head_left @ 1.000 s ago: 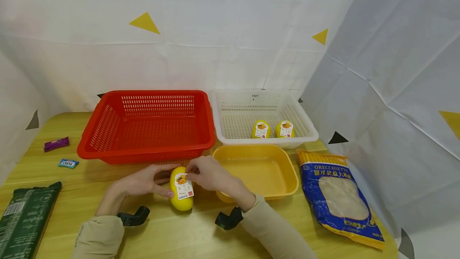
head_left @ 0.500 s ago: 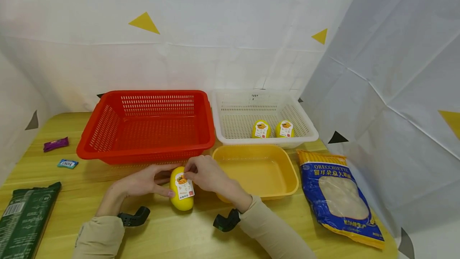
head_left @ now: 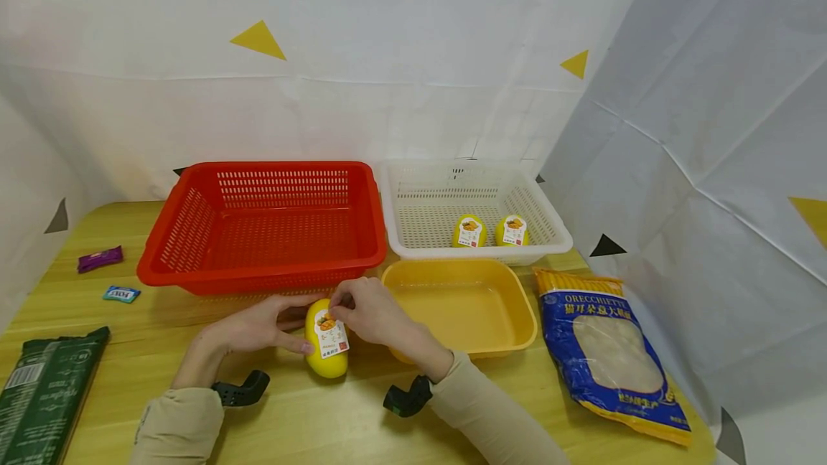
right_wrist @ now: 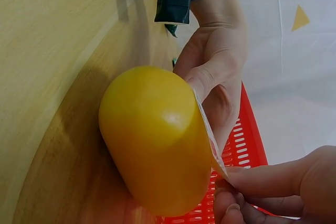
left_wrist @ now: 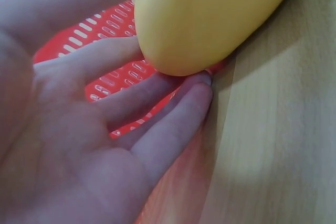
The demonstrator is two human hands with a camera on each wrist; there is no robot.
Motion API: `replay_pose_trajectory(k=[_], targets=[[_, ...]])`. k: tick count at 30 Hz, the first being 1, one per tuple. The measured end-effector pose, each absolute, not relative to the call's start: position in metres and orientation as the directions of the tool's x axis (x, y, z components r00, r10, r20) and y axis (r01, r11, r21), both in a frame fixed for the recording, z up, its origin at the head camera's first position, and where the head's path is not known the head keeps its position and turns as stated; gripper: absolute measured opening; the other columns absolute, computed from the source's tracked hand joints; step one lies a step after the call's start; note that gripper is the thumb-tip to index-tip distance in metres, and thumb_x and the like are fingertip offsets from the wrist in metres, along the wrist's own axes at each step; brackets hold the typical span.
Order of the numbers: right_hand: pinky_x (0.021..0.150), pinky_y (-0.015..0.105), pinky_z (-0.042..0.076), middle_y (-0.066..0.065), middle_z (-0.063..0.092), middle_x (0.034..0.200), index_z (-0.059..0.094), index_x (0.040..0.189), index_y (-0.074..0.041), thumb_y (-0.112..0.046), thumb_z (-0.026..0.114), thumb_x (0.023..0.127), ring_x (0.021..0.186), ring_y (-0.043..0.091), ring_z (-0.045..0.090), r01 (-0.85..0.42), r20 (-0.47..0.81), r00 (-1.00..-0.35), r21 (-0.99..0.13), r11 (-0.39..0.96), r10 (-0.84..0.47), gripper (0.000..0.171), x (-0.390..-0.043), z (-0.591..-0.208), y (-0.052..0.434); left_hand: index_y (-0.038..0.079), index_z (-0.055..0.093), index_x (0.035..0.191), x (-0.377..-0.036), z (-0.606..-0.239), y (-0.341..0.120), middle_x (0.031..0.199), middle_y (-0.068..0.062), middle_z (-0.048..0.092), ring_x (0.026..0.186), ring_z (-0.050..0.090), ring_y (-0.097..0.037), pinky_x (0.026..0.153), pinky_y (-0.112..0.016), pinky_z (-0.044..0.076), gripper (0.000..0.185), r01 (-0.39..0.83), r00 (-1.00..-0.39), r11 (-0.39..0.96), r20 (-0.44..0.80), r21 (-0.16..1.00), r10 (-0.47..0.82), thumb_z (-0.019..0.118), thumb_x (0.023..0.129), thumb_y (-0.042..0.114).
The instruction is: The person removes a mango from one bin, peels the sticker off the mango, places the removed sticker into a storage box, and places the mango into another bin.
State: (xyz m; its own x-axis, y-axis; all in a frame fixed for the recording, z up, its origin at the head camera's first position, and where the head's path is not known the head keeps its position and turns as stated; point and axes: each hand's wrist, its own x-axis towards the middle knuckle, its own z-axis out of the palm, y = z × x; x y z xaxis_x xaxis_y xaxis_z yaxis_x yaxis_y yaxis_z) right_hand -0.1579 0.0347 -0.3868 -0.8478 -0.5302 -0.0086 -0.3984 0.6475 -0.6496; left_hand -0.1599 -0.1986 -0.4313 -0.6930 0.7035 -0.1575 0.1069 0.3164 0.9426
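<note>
A yellow egg-shaped container lies on the table in front of me, a white label with orange fruit pictures on its upper face. My left hand holds it from the left, thumb at the label's edge and fingers around the far end. In the left wrist view the fingertips touch the smooth yellow side of the container. My right hand pinches the label's top edge between thumb and fingers. The right wrist view shows that end of the label standing away from the curved surface.
Behind my hands stands a red basket. A white basket at back right contains two similar yellow containers. A yellow tub is beside my right hand. An orecchiette bag, green packet and two small wrapped sweets lie around.
My right hand has shifted slightly left, still pinching the top of the label. The left hand and the container have stayed in place.
</note>
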Motion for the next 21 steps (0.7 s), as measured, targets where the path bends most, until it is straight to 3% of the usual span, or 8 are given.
replay_pose_trajectory(k=[21], targets=[[0.065, 0.015, 0.049, -0.003, 0.069, 0.084, 0.069, 0.097, -0.01, -0.012, 0.07, 0.094, 0.072, 0.003, 0.058, -0.393, 0.022, -0.847, -0.698, 0.598, -0.531, 0.004, -0.1551, -0.3823, 0.0345, -0.002, 0.033, 0.153, -0.1601, -0.4324, -0.1994, 0.155, -0.023, 0.038, 0.142, 0.036, -0.045, 0.114, -0.053, 0.036, 0.082, 0.101, -0.683, 0.293, -0.148, 0.951, 0.715, 0.077, 0.088, 0.021]])
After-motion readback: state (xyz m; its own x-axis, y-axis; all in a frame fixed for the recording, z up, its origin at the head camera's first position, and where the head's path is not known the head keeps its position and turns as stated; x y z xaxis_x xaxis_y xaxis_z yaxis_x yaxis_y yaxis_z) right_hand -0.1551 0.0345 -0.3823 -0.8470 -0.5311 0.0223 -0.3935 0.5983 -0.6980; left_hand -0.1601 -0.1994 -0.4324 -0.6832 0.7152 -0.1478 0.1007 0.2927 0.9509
